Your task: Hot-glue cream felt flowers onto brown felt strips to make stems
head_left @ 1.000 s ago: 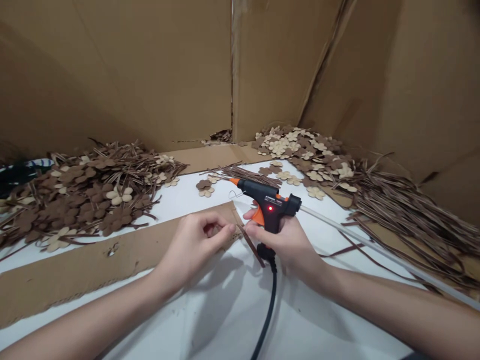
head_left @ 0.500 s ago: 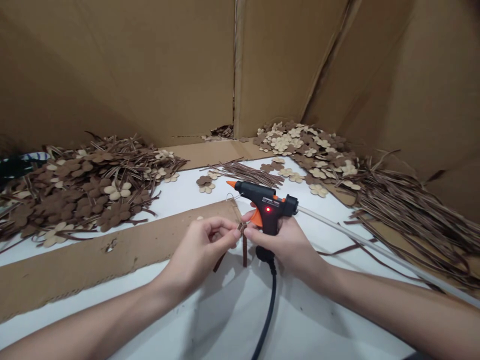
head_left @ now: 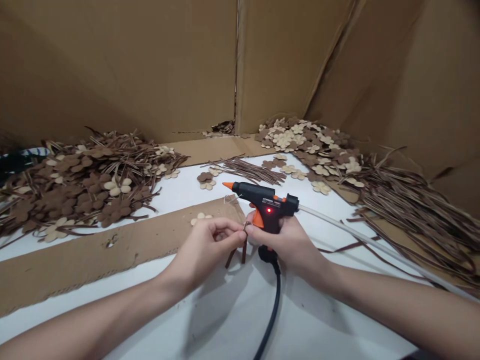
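My left hand was closed in a pinch [head_left: 208,242] on a brown strip [head_left: 244,254], near its folded top, two ends hanging below. My right hand [head_left: 292,242] was wrapped around the handle of a black-and-orange glue gun [head_left: 268,200], its thumb and a fingertip at the same fold. The strip hung between them, by the right end of a cardboard length [head_left: 150,235]. I judged I was shaping the fold; the move called for a steady pinch, with the nozzle kept off my fingers. A pale flower [head_left: 201,218] lay on the cardboard. Beyond, on the white desk [head_left: 318,320], was a bunch of short strips [head_left: 251,170]. I could make out no container: a mixed heap [head_left: 101,185] sat loose leftward, flower pieces [head_left: 303,137] and long strips [head_left: 412,215] rightward, before cardboard panels [head_left: 131,70].
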Tool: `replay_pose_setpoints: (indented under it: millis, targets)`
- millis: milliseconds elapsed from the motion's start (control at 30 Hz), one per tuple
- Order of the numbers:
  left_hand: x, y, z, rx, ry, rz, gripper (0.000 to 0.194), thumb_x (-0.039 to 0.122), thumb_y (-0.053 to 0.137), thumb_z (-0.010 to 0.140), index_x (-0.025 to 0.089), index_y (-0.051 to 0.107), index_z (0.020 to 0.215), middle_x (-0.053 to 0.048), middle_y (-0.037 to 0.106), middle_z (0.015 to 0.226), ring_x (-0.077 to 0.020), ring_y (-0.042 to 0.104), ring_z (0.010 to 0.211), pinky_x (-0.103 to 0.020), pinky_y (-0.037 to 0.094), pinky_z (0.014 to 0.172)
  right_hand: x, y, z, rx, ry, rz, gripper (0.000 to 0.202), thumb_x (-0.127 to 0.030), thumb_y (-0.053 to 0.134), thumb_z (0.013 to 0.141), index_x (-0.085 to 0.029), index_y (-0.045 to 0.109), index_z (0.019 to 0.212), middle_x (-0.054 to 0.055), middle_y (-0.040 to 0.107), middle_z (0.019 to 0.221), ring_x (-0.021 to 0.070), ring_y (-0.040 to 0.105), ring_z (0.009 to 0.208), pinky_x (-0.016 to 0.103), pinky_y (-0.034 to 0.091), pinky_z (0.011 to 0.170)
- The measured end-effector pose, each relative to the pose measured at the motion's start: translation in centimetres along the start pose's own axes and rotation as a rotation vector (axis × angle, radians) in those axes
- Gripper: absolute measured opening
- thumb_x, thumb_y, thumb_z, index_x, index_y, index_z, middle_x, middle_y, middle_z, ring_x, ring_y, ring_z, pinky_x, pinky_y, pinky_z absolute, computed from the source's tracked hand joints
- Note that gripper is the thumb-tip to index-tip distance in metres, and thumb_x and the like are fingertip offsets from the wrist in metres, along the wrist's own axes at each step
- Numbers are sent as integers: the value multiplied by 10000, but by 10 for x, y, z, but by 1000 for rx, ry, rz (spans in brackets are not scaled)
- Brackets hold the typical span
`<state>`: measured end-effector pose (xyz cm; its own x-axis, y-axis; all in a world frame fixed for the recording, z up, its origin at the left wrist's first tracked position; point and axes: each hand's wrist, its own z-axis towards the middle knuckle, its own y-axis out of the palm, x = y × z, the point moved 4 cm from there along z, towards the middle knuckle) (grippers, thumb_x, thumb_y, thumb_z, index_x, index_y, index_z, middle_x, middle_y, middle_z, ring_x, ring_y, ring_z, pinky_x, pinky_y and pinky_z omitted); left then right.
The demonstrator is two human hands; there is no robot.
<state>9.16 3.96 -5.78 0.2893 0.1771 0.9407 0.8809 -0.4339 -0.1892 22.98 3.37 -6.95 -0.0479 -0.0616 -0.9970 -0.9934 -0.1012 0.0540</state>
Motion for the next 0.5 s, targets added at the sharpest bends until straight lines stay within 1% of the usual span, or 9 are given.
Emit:
replay_pose_setpoints:
  millis: [167,300,400,500]
  targets:
    - [-4,2,-1,-16,-11,76,165,282,567,749,145,648,707,-4,624,585,-94,485,510,-196,353,485,-4,-2,0,50,-3,-57,111,-248,638,695,-181,562,741,-44,524,626,112,493,583,235,394,556]
    - [-6,0,-3,14,-1,205,151,241,546,739,148,661,712,-5,639,594,-101,496,525,-196,364,502,-2,-6,3,94,-20,-91,125,-271,636,695,-180,565,742,-35,534,636,117,500,583,236,391,539]
    - [-8,-1,-4,11,21,295,178,267,541,745,153,672,783,-13,669,651,-120,541,564,-202,380,522,0,-9,7,124,-55,-116,123,-278,629,697,-178,563,727,-20,544,660,124,509,600,236,390,528]
    - [-9,-2,-5,12,45,356,237,320,501,776,148,665,777,-21,664,668,-133,550,583,-205,371,514,-1,-10,9,165,-53,-140,126,-271,634,673,-178,561,716,-23,531,635,124,500,573,243,393,521]
